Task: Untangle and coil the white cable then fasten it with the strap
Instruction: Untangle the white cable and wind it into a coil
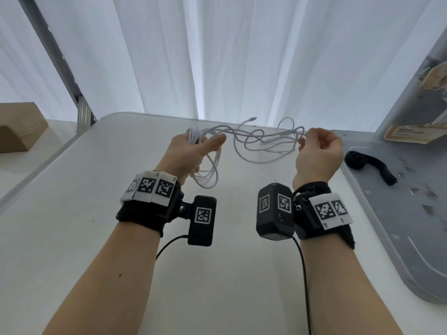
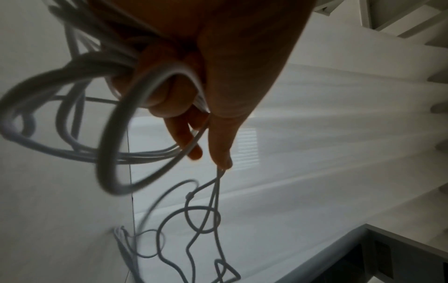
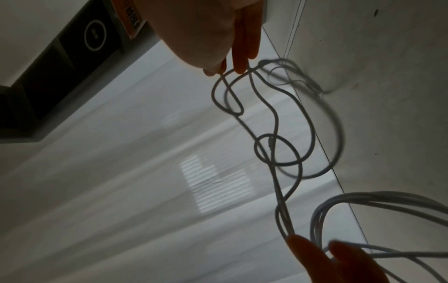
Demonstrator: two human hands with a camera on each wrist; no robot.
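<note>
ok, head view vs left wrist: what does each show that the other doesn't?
Head only: the black strap lying on the grey mat to the right, the right hand pinching a strand, and a cardboard box at far left.
Left wrist only: up close, the left hand's fingers curled round several coiled loops.
Both: the left hand holding the white cable, with tangled loops beyond it.

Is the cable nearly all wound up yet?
About halfway. Some loops of the cable are already gathered in the left hand. The right hand pinches a strand, and the stretch between the hands is tangled. That needs sorting and winding. The black strap lies unused on the grey tray.
</note>
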